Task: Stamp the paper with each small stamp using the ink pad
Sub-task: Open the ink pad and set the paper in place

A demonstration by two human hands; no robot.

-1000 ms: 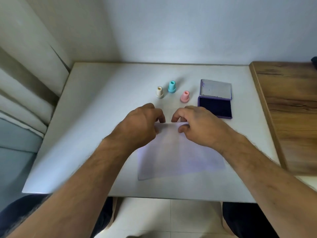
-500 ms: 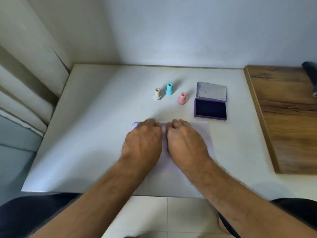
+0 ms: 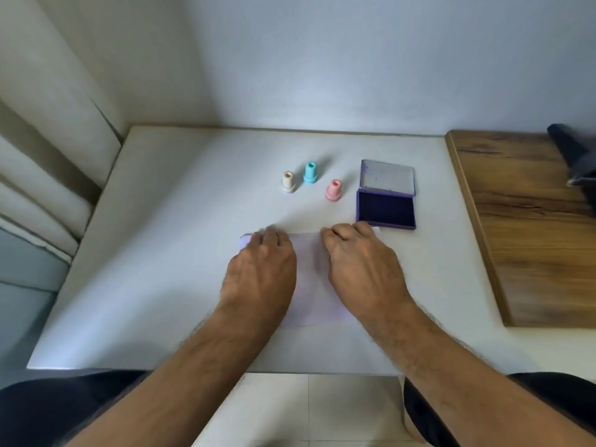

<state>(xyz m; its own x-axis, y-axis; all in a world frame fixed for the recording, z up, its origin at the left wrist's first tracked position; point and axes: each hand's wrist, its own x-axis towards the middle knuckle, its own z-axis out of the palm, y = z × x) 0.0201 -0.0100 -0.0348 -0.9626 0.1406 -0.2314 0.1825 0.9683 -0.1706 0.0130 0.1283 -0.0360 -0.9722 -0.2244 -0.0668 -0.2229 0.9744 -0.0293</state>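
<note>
A white sheet of paper point(image 3: 310, 269) lies flat on the white table point(image 3: 161, 253) in front of me. My left hand point(image 3: 261, 269) and my right hand point(image 3: 361, 262) both press down on it, fingertips along its far edge, a gap of paper between them. Beyond the paper three small stamps stand upright: a cream stamp point(image 3: 288, 182), a teal stamp point(image 3: 310, 172) and a pink stamp point(image 3: 333, 190). To their right sits the open purple ink pad point(image 3: 385, 209), its lid point(image 3: 387, 177) folded back. The paper's far right corner nearly touches the pad.
A wooden board point(image 3: 532, 237) adjoins the table on the right, with a dark object point(image 3: 577, 156) at its far end. A curtain point(image 3: 38, 156) hangs at the left. A wall closes the table's far side.
My hands laid the paper's far edge down on the table, then slid apart along that edge, left hand leftward and right hand rightward.
</note>
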